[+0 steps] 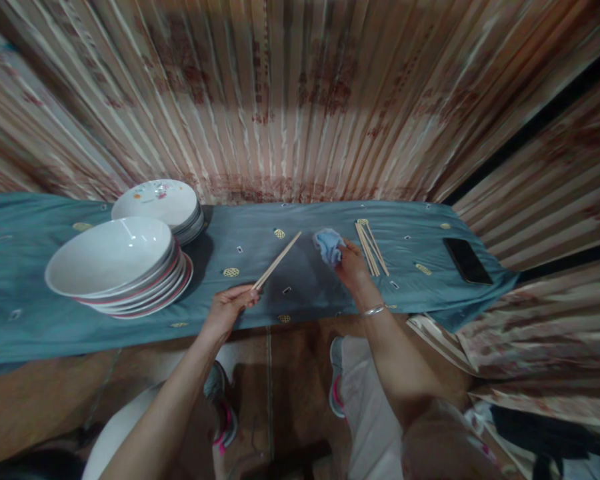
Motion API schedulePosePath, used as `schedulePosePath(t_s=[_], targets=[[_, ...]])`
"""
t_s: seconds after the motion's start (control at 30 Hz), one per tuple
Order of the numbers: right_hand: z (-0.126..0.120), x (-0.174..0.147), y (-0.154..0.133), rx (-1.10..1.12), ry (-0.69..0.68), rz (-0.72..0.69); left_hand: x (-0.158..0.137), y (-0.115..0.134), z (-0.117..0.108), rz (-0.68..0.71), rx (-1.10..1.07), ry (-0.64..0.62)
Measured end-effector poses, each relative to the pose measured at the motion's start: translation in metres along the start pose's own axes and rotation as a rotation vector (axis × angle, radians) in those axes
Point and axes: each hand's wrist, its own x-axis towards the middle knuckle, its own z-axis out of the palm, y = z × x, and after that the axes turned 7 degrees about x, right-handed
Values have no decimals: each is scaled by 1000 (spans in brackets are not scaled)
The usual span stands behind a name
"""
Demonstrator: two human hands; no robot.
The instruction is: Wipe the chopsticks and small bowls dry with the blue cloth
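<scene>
My left hand (234, 301) is closed around the near end of a pair of chopsticks (280, 259), which slant up and to the right above the table. A light blue cloth (329, 245) is bunched in my right hand (351, 263), whose fingers are closed on it. The cloth and the chopsticks' far tips are apart. Just right of my right hand, several more chopsticks (369, 250) lie side by side on the blue tablecloth (260, 227).
Large white bowls and plates (125, 267) are stacked on the left. Behind them stands another stack topped by a flowered dish (155, 203). A black phone (467, 260) lies at the right end. Pleated curtains (280, 100) hang behind the table.
</scene>
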Motion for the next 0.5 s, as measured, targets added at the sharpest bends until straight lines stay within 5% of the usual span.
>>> schedulePosePath(t_s=[0.1,0.23,0.5], targets=[[-1,-11,-10,-351,9,-96,2,0,-1,66,61,27],[1,-26,-19,-846,-157,-137,8,-3,-7,235,265,78],[14,-46,-21,-1188,-181,-462,10,-7,-13,632,751,47]])
